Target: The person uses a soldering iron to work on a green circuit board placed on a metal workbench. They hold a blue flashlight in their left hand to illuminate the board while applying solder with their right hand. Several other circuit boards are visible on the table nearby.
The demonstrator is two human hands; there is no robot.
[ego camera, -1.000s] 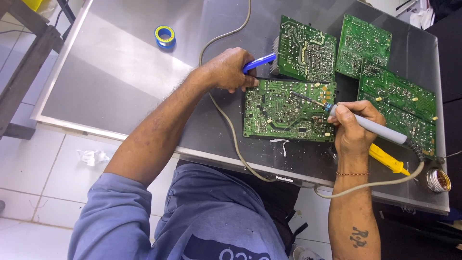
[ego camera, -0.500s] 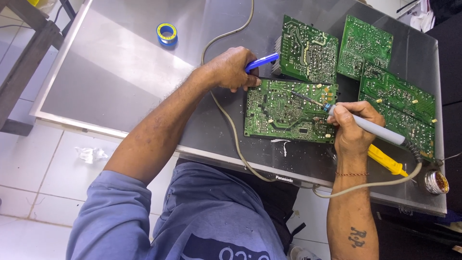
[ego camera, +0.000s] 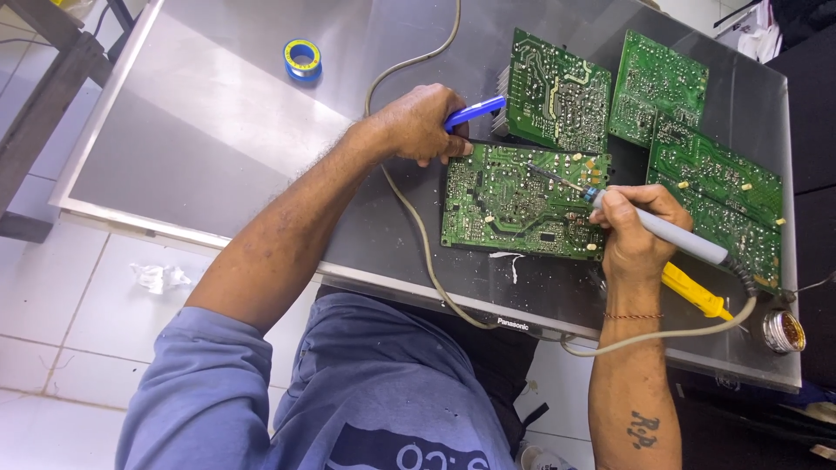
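A green circuit board (ego camera: 514,204) lies solder side up on a flat grey panel (ego camera: 218,130) used as a work surface. My right hand (ego camera: 636,231) grips a grey soldering iron (ego camera: 675,235), its tip touching the board near the upper middle. My left hand (ego camera: 422,122) rests at the board's top left corner and holds a blue pen-shaped tool (ego camera: 475,111).
Three more green boards (ego camera: 557,91) (ego camera: 657,87) (ego camera: 723,196) lie behind and to the right. A blue tape roll (ego camera: 302,57) sits far left. A yellow tool (ego camera: 697,294) and a small round tin (ego camera: 782,331) are near the right front edge. A beige cable (ego camera: 418,226) crosses the panel.
The iron's tip has shifted slightly along the board; both hands stay in nearly the same places.
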